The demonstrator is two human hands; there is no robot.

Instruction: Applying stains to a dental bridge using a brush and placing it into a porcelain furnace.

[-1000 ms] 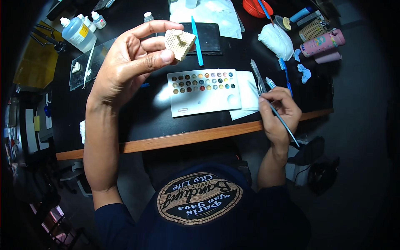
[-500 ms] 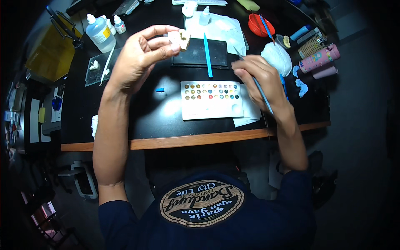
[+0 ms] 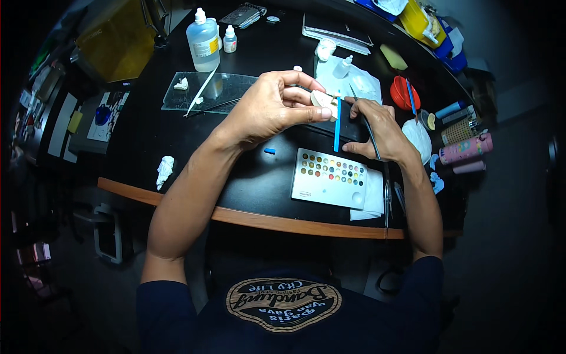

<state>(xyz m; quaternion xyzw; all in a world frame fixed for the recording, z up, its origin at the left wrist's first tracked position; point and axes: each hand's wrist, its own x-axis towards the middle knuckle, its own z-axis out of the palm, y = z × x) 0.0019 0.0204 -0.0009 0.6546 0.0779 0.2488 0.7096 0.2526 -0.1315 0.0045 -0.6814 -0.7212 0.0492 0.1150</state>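
My left hand (image 3: pixel 277 109) pinches a small cream-coloured dental cast (image 3: pixel 321 101) between thumb and fingers, above the desk. In my right hand (image 3: pixel 380 127) a slim blue-grey tool (image 3: pixel 370 133) lies slanted against the fingers; its working tip is hard to make out. The right thumb and forefinger are spread close to a bright blue stick (image 3: pixel 337 133) between the two hands. I cannot tell whether they touch it. Partly hidden behind the hands is a black flat case (image 3: pixel 306 133). Below them lies a white palette (image 3: pixel 321 190) with rows of coloured round samples.
A glass slab (image 3: pixel 236 88) with cast pieces lies left, below a large clear bottle (image 3: pixel 204 53) and a small dropper bottle (image 3: pixel 230 41). Crumpled tissue (image 3: pixel 165 171) and a small blue cap (image 3: pixel 270 151) lie nearer. At right are a red bowl (image 3: pixel 401 94) and pink flask (image 3: pixel 466 148).
The view has shifted, so the desk things sit lower and further right. My hands have drawn closer together. The right hand has turned, its thumb and forefinger spread towards the blue stick.
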